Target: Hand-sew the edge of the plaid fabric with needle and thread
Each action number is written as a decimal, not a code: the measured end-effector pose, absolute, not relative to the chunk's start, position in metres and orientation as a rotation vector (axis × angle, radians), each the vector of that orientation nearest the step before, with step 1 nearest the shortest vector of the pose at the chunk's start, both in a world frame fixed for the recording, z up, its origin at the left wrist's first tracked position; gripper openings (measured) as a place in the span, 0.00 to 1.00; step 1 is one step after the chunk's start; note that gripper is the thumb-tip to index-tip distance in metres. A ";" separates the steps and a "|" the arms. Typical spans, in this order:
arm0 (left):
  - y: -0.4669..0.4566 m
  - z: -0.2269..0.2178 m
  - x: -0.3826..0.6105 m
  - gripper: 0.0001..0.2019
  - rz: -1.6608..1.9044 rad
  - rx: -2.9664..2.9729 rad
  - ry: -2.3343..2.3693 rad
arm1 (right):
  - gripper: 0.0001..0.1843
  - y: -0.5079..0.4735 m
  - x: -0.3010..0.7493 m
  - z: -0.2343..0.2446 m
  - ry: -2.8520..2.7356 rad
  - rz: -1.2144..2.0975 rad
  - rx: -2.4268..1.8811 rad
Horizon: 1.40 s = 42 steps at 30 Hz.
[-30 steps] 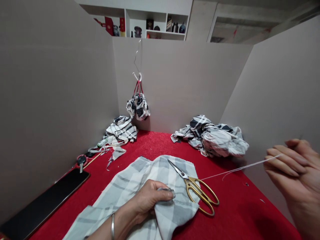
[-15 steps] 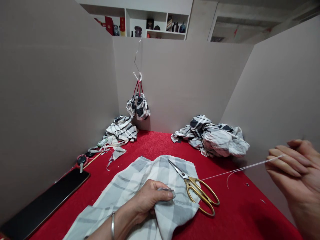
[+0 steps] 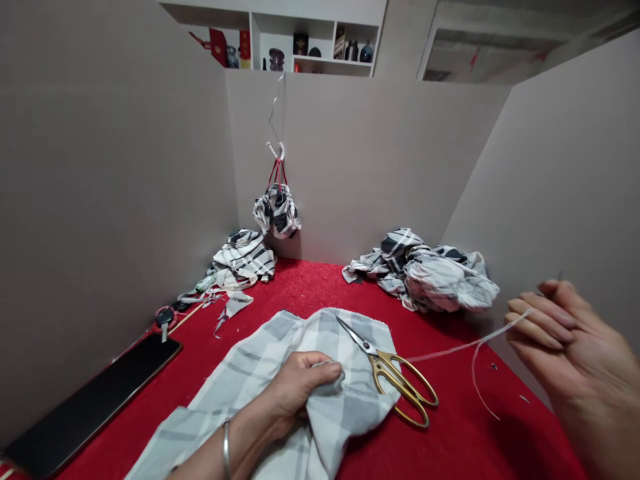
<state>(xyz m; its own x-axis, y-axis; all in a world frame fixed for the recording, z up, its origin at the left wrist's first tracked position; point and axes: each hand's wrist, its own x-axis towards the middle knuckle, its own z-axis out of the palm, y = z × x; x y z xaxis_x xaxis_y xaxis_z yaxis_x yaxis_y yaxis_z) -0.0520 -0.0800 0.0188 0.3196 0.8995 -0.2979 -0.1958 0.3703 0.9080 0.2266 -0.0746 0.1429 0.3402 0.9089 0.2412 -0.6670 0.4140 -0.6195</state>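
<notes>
My left hand (image 3: 300,383) pinches a gathered fold of the grey-and-white plaid cloth (image 3: 250,373), thumb on top. Raised at the right, my right hand (image 3: 560,333) has its fingers curled, and a thin sewing needle (image 3: 561,274) pokes up from between thumb and forefinger. White thread (image 3: 450,349) runs from the cloth's right side to these fingers, with a loose end hanging below. On the cloth, just right of my left hand, lie gold-handled scissors (image 3: 385,370), their blades closed and pointing up-left.
Piles of plaid cloth sit at the back left (image 3: 245,257) and back right (image 3: 435,273). A drawstring bag (image 3: 277,210) hangs from a hook on the back panel. A black phone-like slab (image 3: 95,400) lies along the left panel, near scraps and a small round dark object (image 3: 164,317).
My right hand has moved left, toward the cloth, and the thread has gone slacker with a longer loose tail hanging. My left hand has shifted slightly, still pinching the cloth.
</notes>
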 end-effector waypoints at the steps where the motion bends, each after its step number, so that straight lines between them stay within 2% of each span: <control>1: -0.079 0.019 -0.052 0.15 0.879 0.901 0.969 | 0.24 -0.077 0.227 0.145 -0.622 1.061 -0.453; 6: -0.076 0.019 -0.055 0.15 0.901 0.904 0.954 | 0.23 -0.078 0.233 0.146 -0.672 1.041 -0.450; 11: -0.077 0.027 -0.058 0.16 0.887 0.946 0.866 | 0.08 -0.070 0.212 0.117 -0.786 1.208 -0.649; 17: -0.081 0.033 -0.060 0.03 0.863 1.022 0.789 | 0.15 -0.080 0.145 0.068 -1.077 1.515 -0.891; 21: -0.084 0.038 -0.062 0.04 0.850 1.110 0.829 | 0.16 -0.081 0.122 0.054 -1.270 1.556 -0.955; 27: -0.092 0.049 -0.062 0.05 0.792 1.290 0.902 | 0.19 -0.078 0.122 0.051 -1.572 1.495 -1.025; 33: -0.092 0.045 -0.060 0.06 0.754 1.361 0.953 | 0.15 -0.077 0.124 0.043 -1.622 1.448 -1.026; 42: -0.092 0.040 -0.072 0.11 0.644 1.568 1.103 | 0.16 -0.100 0.157 0.037 -1.515 1.048 -1.137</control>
